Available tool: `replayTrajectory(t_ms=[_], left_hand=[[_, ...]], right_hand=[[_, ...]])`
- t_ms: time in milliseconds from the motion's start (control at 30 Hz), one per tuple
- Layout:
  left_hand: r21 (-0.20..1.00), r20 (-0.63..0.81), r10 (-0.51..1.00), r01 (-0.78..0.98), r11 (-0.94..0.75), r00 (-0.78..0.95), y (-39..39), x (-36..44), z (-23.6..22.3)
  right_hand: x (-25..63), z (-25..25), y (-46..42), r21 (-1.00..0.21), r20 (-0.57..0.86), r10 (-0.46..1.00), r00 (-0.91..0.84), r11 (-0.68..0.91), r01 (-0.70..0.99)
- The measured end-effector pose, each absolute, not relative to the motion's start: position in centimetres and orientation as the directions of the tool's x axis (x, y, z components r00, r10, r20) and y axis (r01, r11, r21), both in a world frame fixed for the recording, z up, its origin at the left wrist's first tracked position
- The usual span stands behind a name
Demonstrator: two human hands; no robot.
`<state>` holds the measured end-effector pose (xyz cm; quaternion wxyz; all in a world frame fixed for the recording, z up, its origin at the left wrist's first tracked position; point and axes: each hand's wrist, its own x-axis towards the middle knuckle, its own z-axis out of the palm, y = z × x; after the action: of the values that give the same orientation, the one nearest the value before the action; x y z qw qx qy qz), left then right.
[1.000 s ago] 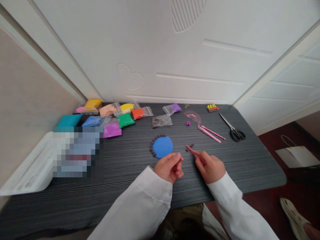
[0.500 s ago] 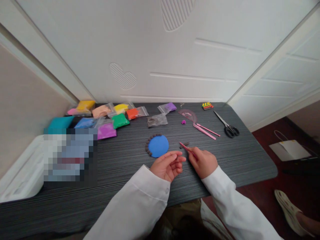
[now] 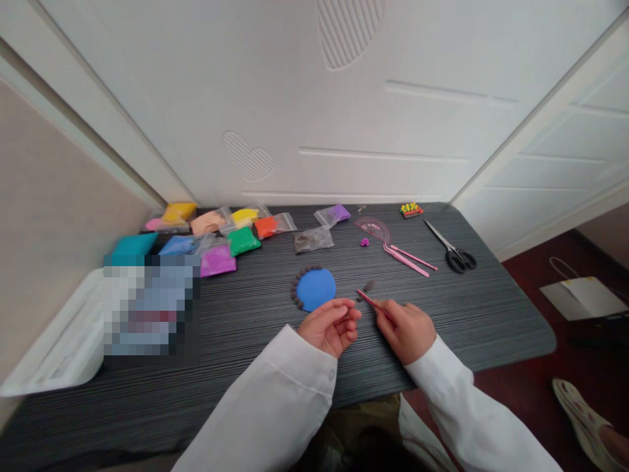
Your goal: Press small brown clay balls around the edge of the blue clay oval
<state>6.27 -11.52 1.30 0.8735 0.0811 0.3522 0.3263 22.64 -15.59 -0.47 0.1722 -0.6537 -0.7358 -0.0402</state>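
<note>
From where I stand, the right hand (image 3: 407, 331) has its thumb and fingers closed round a slim pinkish-red stick-shaped tool (image 3: 369, 301), which points forward and to the left out of the grip. The tool's tip is between two small scraps of dark grey-brown clay: a longer sliver (image 3: 369, 286) just beyond it and a smaller crumb (image 3: 359, 299) on the near side. Whether the tip touches either, I can't tell.

The left hand (image 3: 333, 328) is palm up with its fingers loosely curled, thumb close to the forefinger; I can't make out whether anything sits between them. Just beyond those fingers, on the dark wood-grain table (image 3: 236, 341), lies a flat, round blue disc (image 3: 319, 287), its left edge lined with little dark clay balls (image 3: 297, 286). The left hand hides a bit of the disc's near rim.

Past the tool are a purple lump (image 3: 364, 242), pink bent-tipped tweezers (image 3: 407, 263) and a clear half-round protractor (image 3: 376, 227). Black-handled scissors (image 3: 453, 252) lie farther right, well apart from both hands.
</note>
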Motion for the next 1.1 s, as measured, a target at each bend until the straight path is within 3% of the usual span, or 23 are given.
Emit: replayTrajectory(t_ms=[300,767,1100], left_hand=[[0.385,-0.545,0.635,-0.51,0.77,0.547,-11.4,6.1,1.3],[0.405,-0.517,0.665,-0.53,0.745,0.539,-11.7,6.0,1.5],[0.405,-0.507,0.674,-0.541,0.737,0.537,-11.8,6.0,1.6]], right_hand=[[23.4,0.0,-15.1,-0.463,0.293,0.95,0.107,0.043,0.885],[24.9,-0.6,-14.5,-0.36,0.243,0.969,0.036,0.055,0.931],[24.8,-0.4,-14.6,-0.358,0.247,0.969,0.012,0.079,0.93]])
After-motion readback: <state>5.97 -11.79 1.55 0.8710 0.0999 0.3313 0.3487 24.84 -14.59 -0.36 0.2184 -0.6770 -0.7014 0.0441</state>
